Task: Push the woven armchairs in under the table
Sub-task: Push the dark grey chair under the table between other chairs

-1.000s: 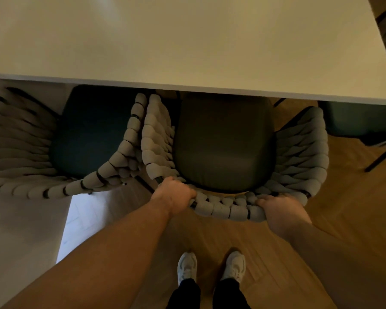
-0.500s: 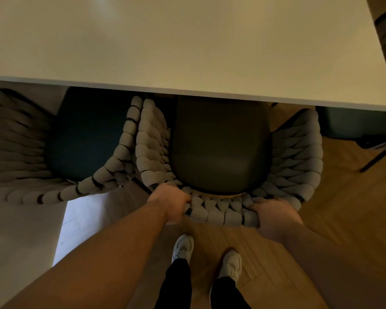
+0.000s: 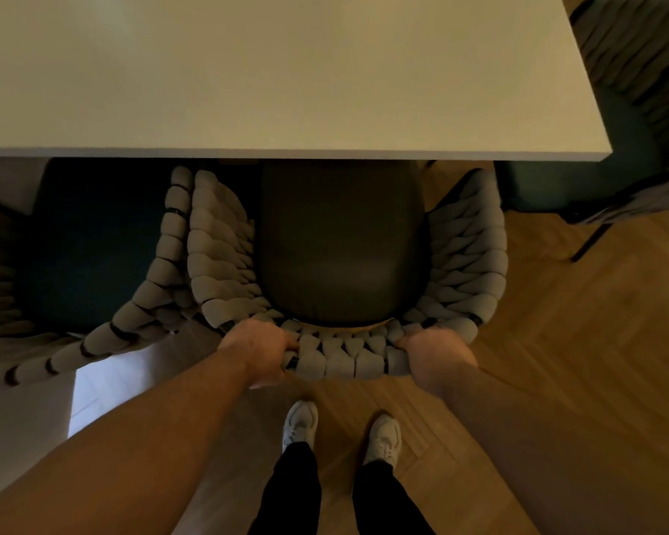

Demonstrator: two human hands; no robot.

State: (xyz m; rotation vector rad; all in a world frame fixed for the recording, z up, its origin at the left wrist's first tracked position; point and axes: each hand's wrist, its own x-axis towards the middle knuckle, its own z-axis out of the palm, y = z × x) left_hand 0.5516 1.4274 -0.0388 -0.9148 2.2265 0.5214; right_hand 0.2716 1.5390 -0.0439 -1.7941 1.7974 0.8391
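The head view is looking straight down at a person who is standing behind a woven armchair (image 3: 344,264). The left hand (image 3: 259,353) is gripping the back rim of that chair at about 7 o'clock from the dark seat (image 3: 342,245). The right hand (image 3: 437,355) is gripping the same rim at about 5 o'clock. The fingers (image 3: 286,343) of both hands are curling tight around the thick grey rope of the rim, so both hands are clamped on the chair.

The chair is sitting right in front of the hands, toward 12 o'clock. Its front part is already hiding under the edge of the table (image 3: 286,71), but most of the seat is sticking out. The chair's long line is running from 6 to 12 o'clock, straight at the table. Both hands are about equally near, one on each side of the middle, so an even push toward 12 o'clock looks like the move that is needed.

A second armchair (image 3: 93,245) is standing at 9 o'clock, and its woven arm is touching, or almost touching, the arm of the held chair. That could rub during the push. A third chair (image 3: 634,110) is showing at 2 o'clock past the table corner.

The person's white shoes (image 3: 300,424) are standing on the wooden floor (image 3: 557,341) at 6 o'clock.

No brand, label or writing is showing anywhere.
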